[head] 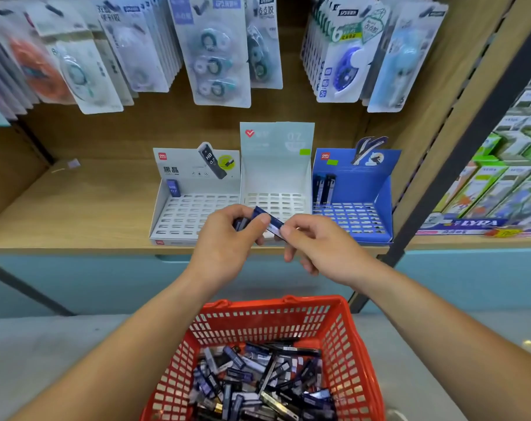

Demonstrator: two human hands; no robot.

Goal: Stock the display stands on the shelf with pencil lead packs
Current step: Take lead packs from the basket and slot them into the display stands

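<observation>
Holding: left hand (224,238) and right hand (321,250) both gripped one blue lead pack (268,221), in the air just in front of the stands, above the shelf's front edge.
Left grip: thumb and fingers were clamped on the pack's upper end. More dark packs (241,223) sat tucked in the same hand; count not readable.
Right grip: thumb and forefinger pinched the pack's lower end, other fingers curled underneath.
Pack tilt: slanted, upper end up and to the left, lower end down toward the right hand.
White stand (194,208): leftmost of three, slotted grid floor. One blue pack (172,188) stood upright at its back-left corner.
Middle stand (276,177): pale, taller back card, side by side with both neighbours. The held pack overlapped its front edge in view.
Blue stand (352,189): rightmost. Two dark upright packs (325,186) stood at its back-left.
Shelf (76,208): wooden; all three stands sat in a row near its front edge.
Basket (276,302): red plastic, below the hands, nearest the camera.
Basket contents: loose heap of packs (258,378), blue and black mixed, lying every way.
Above: carded correction tapes (218,56) hung in rows over the stands.
Right bay: green and white boxes (485,189) were stacked on the next shelf.
</observation>
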